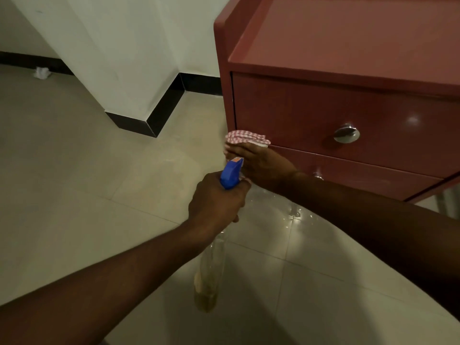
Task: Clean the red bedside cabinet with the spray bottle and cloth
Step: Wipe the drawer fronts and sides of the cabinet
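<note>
The red bedside cabinet [311, 105] fills the upper right, with two drawers and a round metal knob [346, 133] on the top one. My right hand [258, 163] presses a red-and-white checked cloth [245, 137] flat against the lower left corner of the top drawer front. My left hand [216, 199] grips the neck of a spray bottle [209, 267] with a blue trigger head [231, 174]. The clear bottle body hangs down below my fist, with a little yellowish liquid at its bottom. The nozzle sits just left of my right hand.
Pale glossy floor tiles [87, 195] spread to the left and below. A white wall column with black skirting [159, 115] juts out left of the cabinet. A small white crumpled thing [41, 72] lies by the far skirting. A cabinet leg [445, 200] shows at right.
</note>
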### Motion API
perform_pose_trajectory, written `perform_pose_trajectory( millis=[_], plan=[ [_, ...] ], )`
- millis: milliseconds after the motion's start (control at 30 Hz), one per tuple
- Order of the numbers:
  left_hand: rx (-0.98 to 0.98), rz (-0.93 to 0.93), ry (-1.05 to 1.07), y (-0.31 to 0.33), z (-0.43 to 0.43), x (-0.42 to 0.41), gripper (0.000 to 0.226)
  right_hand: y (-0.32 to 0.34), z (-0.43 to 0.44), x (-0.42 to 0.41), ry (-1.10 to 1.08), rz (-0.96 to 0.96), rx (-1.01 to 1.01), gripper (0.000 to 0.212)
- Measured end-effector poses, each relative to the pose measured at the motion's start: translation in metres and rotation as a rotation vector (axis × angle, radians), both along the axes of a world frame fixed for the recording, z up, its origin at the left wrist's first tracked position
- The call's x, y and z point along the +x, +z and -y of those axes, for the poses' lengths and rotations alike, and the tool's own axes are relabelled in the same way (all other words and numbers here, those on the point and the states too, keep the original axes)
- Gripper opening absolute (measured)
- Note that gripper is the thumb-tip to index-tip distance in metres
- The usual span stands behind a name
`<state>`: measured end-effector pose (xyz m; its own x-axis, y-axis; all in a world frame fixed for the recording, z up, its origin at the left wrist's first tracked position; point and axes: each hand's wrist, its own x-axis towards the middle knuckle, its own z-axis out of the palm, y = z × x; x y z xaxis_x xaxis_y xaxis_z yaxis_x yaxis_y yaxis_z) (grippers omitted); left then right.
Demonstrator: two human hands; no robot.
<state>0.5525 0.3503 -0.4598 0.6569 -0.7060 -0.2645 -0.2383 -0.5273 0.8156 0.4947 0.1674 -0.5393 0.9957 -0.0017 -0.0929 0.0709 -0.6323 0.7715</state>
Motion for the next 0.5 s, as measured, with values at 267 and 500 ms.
perform_pose_trajectory(
  millis=[267,500],
  plan=[
    [-0.031,-0.034,0.015,0.0,-0.004,0.004,0.019,-0.009,0.007,-0.036,-0.072,-0.181,-0.12,0.096],
    [-0.06,-0.047,0.028,0.0,0.0,0.003,0.021,0.013,0.018,-0.03,-0.04,0.175,0.012,0.087]
  ],
)
